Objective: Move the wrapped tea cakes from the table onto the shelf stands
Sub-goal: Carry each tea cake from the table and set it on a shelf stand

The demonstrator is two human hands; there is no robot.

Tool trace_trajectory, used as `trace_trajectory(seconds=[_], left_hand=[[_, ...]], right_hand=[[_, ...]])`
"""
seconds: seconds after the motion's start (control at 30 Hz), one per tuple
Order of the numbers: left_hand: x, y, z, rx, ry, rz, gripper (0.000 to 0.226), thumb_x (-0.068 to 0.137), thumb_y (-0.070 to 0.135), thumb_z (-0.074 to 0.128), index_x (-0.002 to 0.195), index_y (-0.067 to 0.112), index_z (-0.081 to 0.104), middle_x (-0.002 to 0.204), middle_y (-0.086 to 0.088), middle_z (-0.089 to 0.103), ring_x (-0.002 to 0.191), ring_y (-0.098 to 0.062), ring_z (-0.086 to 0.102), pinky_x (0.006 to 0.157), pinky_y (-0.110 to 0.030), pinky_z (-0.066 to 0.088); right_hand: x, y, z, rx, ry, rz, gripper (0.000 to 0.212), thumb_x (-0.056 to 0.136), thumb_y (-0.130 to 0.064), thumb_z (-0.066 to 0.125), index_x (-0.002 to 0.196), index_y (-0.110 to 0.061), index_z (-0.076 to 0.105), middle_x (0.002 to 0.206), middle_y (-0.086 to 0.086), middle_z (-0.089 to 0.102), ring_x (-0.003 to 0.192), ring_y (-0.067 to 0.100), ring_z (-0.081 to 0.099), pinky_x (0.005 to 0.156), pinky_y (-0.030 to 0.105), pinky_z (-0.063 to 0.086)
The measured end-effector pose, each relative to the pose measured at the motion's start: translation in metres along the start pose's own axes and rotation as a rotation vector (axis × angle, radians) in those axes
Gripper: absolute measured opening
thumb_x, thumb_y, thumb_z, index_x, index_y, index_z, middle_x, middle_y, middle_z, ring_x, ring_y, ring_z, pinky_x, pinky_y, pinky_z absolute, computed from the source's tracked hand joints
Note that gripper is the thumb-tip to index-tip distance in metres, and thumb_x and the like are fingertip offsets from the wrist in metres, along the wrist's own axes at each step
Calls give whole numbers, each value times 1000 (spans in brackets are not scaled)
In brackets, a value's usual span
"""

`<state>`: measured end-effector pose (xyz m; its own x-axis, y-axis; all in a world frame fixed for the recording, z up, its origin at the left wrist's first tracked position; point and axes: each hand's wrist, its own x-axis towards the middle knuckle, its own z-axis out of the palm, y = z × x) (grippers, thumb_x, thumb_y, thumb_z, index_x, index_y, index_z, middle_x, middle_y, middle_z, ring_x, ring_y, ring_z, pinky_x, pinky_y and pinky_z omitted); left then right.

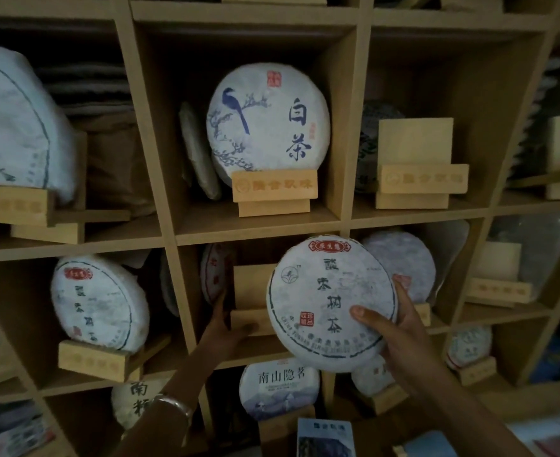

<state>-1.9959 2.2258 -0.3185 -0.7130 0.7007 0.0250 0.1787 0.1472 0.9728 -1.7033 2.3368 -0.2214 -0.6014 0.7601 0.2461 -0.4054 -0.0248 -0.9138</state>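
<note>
The right hand (400, 334) gripped a round white paper-wrapped tea cake (331, 301) by its edge, thumb across the face, fingers curled behind, holding it before the middle cubby. The left hand (221, 331) held the pale wooden stand (250, 291) there, thumb on its front lip. Above, a bird-printed cake (268, 120) sat upright on its stand.

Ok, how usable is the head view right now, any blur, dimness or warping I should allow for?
Head view: dim overall, darkest in the cubby backs. Wide-angle warping bends the shelf uprights outward. The held tea cake in the right hand and the bird-print cake read sharply; the left hand on the wooden stand is murky, and the edge cubbies are soft.
</note>
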Motion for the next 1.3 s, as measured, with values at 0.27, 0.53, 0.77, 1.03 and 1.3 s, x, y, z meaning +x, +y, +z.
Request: trace_trajectory(seconds=[0.27, 0.53, 0.77, 1.03, 1.3], left_hand=[[7, 0, -1, -51, -75, -137, 80, 71, 20, 87, 136, 36, 42, 117, 8, 55, 107, -21, 57, 89, -40, 53], [-19, 19, -9, -195, -100, -133, 72, 62, 20, 92, 121, 30, 52, 117, 0, 66, 108, -23, 64, 86, -45, 58], [-66, 47, -22, -191, -212, -102, 78, 49, 29, 93, 117, 28, 55, 115, 0, 68, 105, -20, 67, 80, -38, 60], [-129, 78, -8, -82, -390, -48, 74, 49, 31, 92, 113, 16, 58, 113, -8, 67, 107, -24, 65, 84, -36, 56], [-170, 136, 19, -148, -485, 64, 73, 54, 23, 89, 116, 4, 55, 103, -10, 67, 98, -23, 65, 84, -38, 54]], right_hand=[[2, 4, -2, -10, 13, 4, 70, 65, -13, 77, 129, -30, 55, 121, 0, 71, 109, 18, 68, 79, 32, 60], [-1, -1, -1, 0, -3, -14, 64, 71, -9, 74, 128, -30, 57, 122, 0, 70, 110, 19, 68, 78, 33, 60], [-6, -18, 2, 28, 0, -71, 66, 70, -10, 73, 130, -31, 55, 122, -4, 70, 110, 16, 67, 80, 33, 60], [-30, -47, 2, 32, 11, -134, 68, 72, -10, 72, 134, -31, 53, 127, -2, 68, 114, 17, 65, 82, 36, 60], [-45, -84, -1, 18, 31, -220, 68, 69, -11, 73, 130, -36, 53, 122, -5, 69, 109, 14, 67, 76, 31, 60]])
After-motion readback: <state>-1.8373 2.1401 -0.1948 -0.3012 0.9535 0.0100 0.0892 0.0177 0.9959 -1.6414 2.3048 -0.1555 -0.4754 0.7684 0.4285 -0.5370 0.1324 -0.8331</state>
